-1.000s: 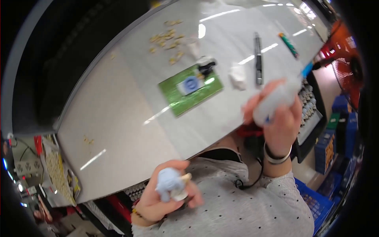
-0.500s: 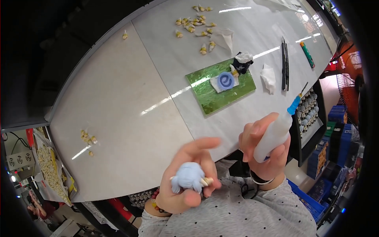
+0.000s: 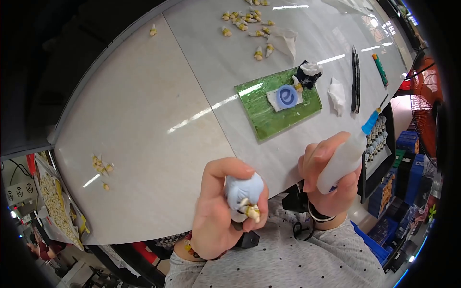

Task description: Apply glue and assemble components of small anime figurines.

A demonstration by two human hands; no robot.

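Observation:
Between the curled fingers of my left hand (image 3: pixel 213 211) is a small figurine (image 3: pixel 244 189) with light-blue hair. Its pale body with a yellow band shows near my fingertips, and its face is mostly hidden. My right hand (image 3: pixel 329 175) is wrapped round a white squeeze bottle (image 3: pixel 342 163), whose blue needle tip (image 3: pixel 371 122) points up and to the right, away from the figurine. Beyond my hands lies a green glass plate (image 3: pixel 264 122) bearing a small round blue cup (image 3: pixel 286 97) on a white pad, with one small figurine body (image 3: pixel 297 84) beside it.
Several small figurine bodies (image 3: pixel 240 23) lie at the far side, others (image 3: pixel 102 165) at the left. White tissue (image 3: pixel 337 97), black tweezers (image 3: pixel 355 79) and a green pen-like stick (image 3: pixel 380 70) lie at the right. A black tray (image 3: pixel 384 161) of blue-haired pieces stands at the right edge.
My left hand has turned and closed its fingers round the figurine, raising it slightly and turning its body toward me. My right hand with the bottle has shifted a little right.

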